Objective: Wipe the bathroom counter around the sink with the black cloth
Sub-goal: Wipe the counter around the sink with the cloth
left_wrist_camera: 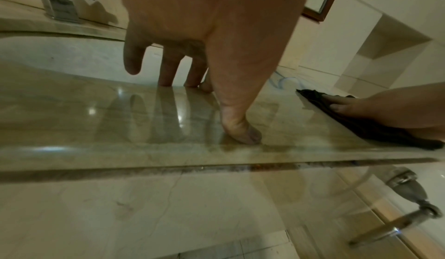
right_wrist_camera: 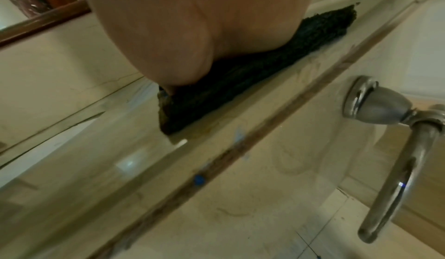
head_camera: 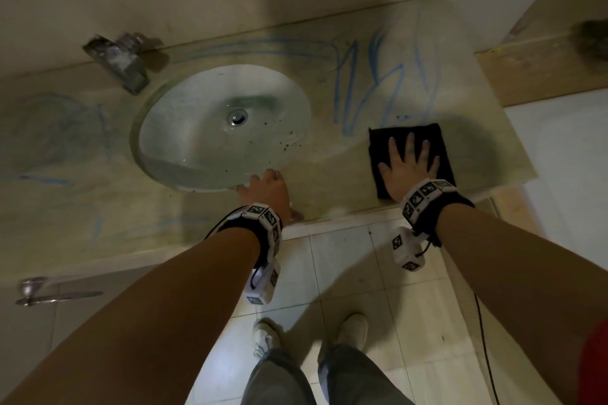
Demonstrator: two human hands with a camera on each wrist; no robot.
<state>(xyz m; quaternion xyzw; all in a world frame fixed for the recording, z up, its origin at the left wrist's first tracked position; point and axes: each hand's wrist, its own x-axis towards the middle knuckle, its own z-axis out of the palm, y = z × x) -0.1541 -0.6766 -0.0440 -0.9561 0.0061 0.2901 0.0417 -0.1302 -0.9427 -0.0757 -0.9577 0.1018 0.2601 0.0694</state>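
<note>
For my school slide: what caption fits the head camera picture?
Right hand presses black cloth on scribbled counter beside sink.

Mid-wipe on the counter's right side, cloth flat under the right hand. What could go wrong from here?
1. The folded black cloth lies by the front edge of the glossy beige stone counter; a pull toward the body could drag it off.
2. The blue scribble marks lie beyond the cloth; short strokes may miss them, and wiping might smear them.
3. The left hand rests by the round white sink's rim; on this shiny surface it could slip.
</note>
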